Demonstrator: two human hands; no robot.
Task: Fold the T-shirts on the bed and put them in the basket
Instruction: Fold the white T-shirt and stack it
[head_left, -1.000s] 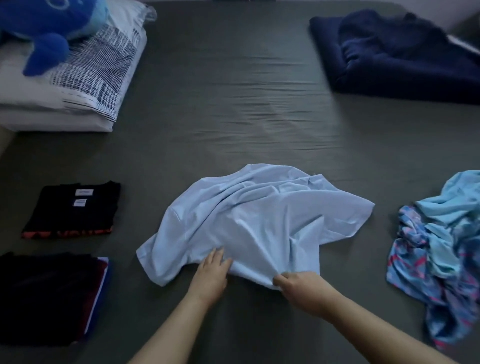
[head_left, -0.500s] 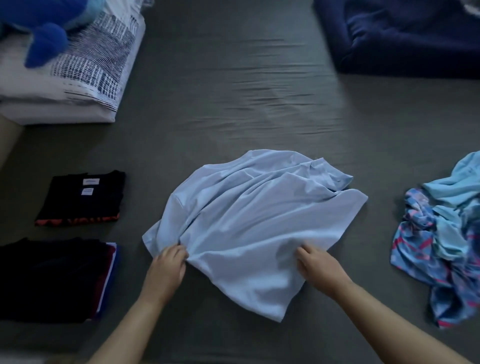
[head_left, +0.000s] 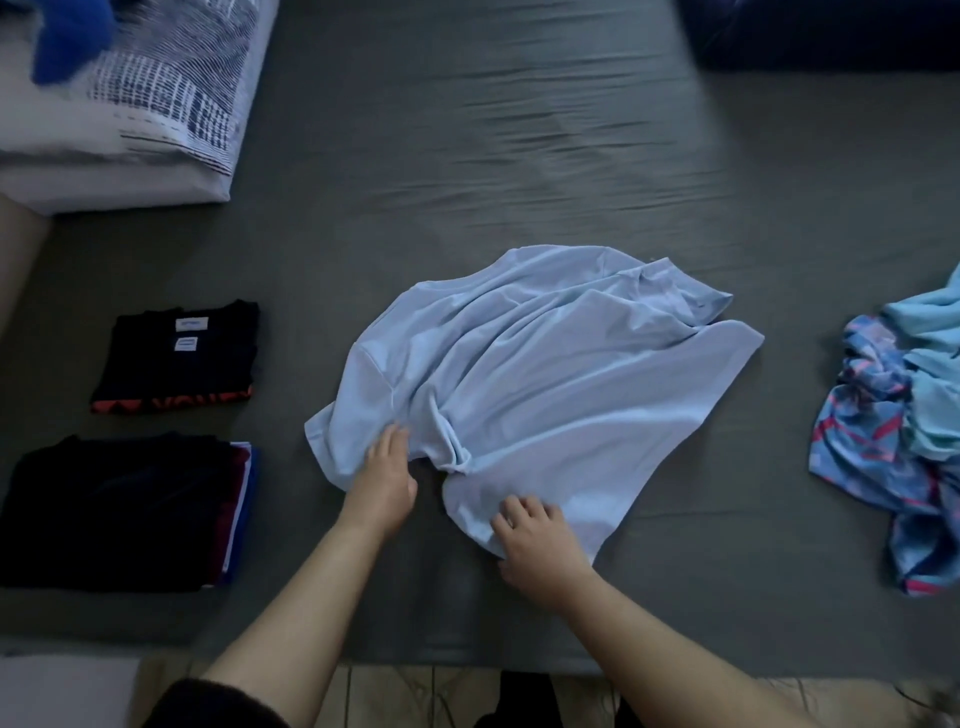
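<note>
Single head-worn view, looking steeply down, close over the bed (head_left: 519, 156) near edge

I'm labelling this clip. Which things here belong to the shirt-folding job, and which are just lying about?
Part of the job:
light blue T-shirt, touched by left hand and right hand
folded black shirt
stack of folded shirts
heap of unfolded clothes

Lying about:
pillow
blue soft toy
navy blanket

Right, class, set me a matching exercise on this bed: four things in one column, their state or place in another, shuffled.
Things:
1. light blue T-shirt
2. black T-shirt with white labels
3. dark stack
4. patterned blue and pink garment

States:
A. folded pile of several, near left
B. crumpled at far right
C. spread unfolded, both hands on it
D. folded singly, beyond the pile

Pairs: 1-C, 2-D, 3-A, 4-B
</note>
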